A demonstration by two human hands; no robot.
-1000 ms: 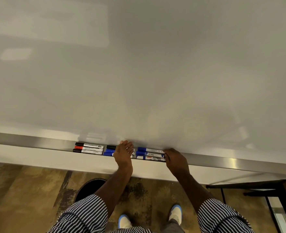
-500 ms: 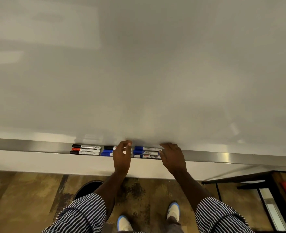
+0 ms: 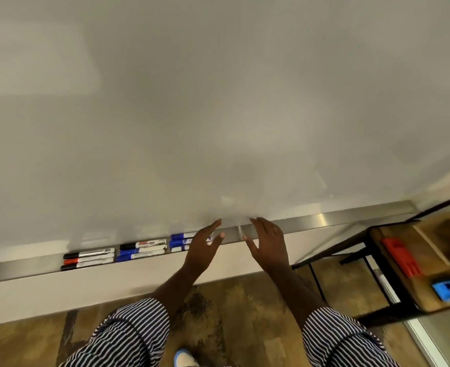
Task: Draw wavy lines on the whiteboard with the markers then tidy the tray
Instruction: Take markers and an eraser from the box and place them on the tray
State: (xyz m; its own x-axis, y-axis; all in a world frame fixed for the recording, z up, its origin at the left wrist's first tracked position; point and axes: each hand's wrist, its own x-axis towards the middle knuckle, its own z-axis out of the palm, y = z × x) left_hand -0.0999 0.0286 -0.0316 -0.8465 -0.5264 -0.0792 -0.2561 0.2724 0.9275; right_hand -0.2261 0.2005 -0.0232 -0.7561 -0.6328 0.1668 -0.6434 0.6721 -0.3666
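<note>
Whiteboard (image 3: 218,102) blank — markers (image 3: 139,251) grouped in tray (image 3: 324,217); left hand (image 3: 201,247), right hand (image 3: 268,245) spread, holding nothing.

The whiteboard (image 3: 218,102) fills the upper frame, blank and pale grey. Along its lower edge the metal tray (image 3: 324,219) slants up to the right. In the tray at lower left lie capped markers in three stacked groups, end to end: black and red (image 3: 87,259), black and blue (image 3: 141,250), then blue (image 3: 179,242), partly hidden at centre.
</note>
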